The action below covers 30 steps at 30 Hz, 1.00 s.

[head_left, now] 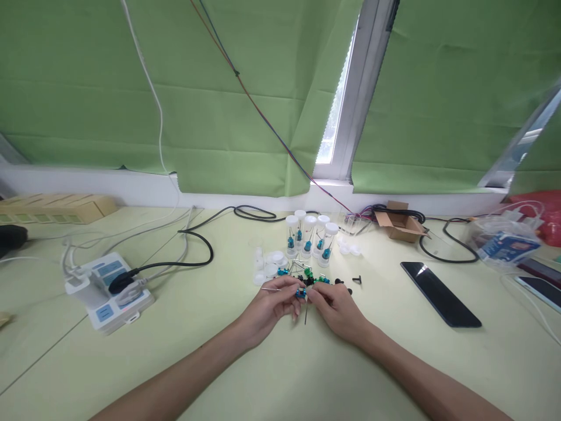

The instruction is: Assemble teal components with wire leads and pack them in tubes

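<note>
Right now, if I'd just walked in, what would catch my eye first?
Probably the two hands meeting mid-table: the left hand and right hand pinch a tiny blue part between them. Just behind stands a cluster of clear vials with white caps, with small blue, green and black pieces scattered in front of them. Green blinds fill the background.

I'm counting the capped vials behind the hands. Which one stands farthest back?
The second vial from the left: its white cap sits highest in the picture, behind the four other capped vials, which stand closer to the hands.
</note>
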Each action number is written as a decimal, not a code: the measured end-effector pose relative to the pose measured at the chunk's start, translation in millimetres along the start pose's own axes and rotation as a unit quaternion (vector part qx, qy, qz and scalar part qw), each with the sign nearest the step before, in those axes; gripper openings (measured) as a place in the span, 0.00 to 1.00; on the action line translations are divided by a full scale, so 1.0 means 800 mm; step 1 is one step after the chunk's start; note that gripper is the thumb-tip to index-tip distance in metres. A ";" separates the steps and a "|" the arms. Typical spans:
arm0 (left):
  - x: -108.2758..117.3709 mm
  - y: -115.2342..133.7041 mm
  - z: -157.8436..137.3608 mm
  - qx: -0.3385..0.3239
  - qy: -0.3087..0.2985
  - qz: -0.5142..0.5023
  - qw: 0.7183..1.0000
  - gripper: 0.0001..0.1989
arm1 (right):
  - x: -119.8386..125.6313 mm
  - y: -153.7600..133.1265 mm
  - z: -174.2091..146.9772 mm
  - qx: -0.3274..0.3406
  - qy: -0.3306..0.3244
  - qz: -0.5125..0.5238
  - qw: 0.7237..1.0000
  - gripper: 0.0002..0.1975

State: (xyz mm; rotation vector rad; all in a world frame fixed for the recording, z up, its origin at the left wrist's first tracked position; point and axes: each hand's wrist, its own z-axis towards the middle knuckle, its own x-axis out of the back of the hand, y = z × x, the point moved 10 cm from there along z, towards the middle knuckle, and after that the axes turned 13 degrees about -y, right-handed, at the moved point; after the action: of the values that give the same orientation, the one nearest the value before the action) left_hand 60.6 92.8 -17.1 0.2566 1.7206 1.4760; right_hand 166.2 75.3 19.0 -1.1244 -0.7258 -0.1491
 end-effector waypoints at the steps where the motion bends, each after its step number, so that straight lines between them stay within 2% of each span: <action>1: 0.000 0.000 0.000 0.001 0.002 -0.002 1.000 0.10 | 0.001 0.001 0.000 -0.004 0.004 0.007 1.000 0.17; 4: 0.000 0.001 -0.001 -0.001 0.000 -0.002 1.000 0.09 | 0.002 0.000 -0.002 -0.005 0.004 0.036 0.999 0.09; 10: -0.001 0.000 0.000 -0.003 -0.012 0.008 1.000 0.08 | -0.004 -0.006 -0.004 0.026 -0.016 0.052 0.998 0.08; 14: -0.001 0.000 0.000 -0.008 -0.017 0.015 1.000 0.08 | -0.004 -0.005 -0.003 0.023 -0.018 0.034 0.999 0.07; 20: -0.001 -0.001 0.000 -0.005 -0.007 0.012 1.000 0.09 | -0.003 -0.002 -0.001 0.004 -0.014 0.007 1.000 0.17; 24: -0.002 0.002 0.000 -0.006 -0.006 0.008 1.000 0.09 | -0.002 0.000 -0.001 -0.001 -0.011 0.031 0.999 0.09; 30: -0.002 0.002 0.000 -0.008 -0.010 0.006 1.000 0.10 | -0.005 -0.004 -0.003 0.021 -0.022 0.046 0.998 0.08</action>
State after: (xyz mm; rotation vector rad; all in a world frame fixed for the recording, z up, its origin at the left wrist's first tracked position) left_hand 60.9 92.3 -15.2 0.2725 1.6941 1.4896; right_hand 162.9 70.5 18.8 -1.1215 -0.7116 -0.0305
